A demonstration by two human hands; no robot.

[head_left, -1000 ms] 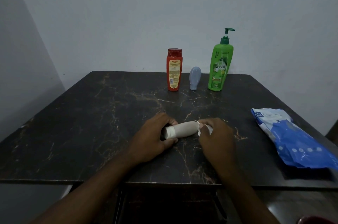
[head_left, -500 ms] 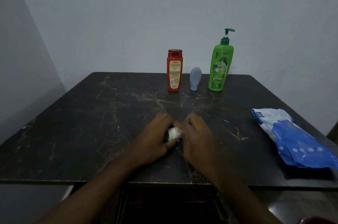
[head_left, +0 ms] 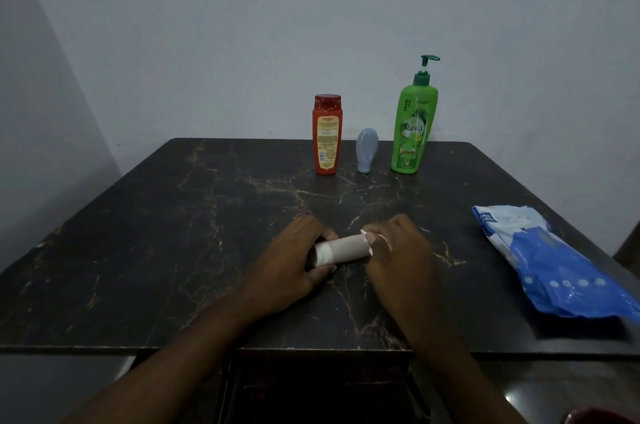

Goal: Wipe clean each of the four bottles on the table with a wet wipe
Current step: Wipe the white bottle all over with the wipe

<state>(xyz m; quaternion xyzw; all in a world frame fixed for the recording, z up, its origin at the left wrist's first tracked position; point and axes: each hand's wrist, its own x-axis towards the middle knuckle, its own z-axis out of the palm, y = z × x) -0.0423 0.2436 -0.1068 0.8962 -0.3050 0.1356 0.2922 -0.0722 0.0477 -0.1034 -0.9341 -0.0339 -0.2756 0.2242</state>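
A small beige bottle (head_left: 346, 248) lies on its side on the dark marble table (head_left: 173, 233), near the front middle. My left hand (head_left: 294, 262) grips its cap end. My right hand (head_left: 398, 252) is wrapped round its other end with a white wet wipe (head_left: 372, 240) under the fingers; only scraps of the wipe show. At the back of the table stand a red bottle (head_left: 326, 134), a small grey-blue tube (head_left: 366, 149) on its cap, and a tall green pump bottle (head_left: 414, 125).
A blue and white pack of wet wipes (head_left: 550, 260) lies at the table's right edge. The table stands against a pale wall, with another wall close on the left. A dark red object (head_left: 602, 416) shows at the bottom right corner.
My right hand slid left along the bottle to the cap end, covering most of it, then drew back right, so the bottle's middle shows again. My left hand stayed on the cap.
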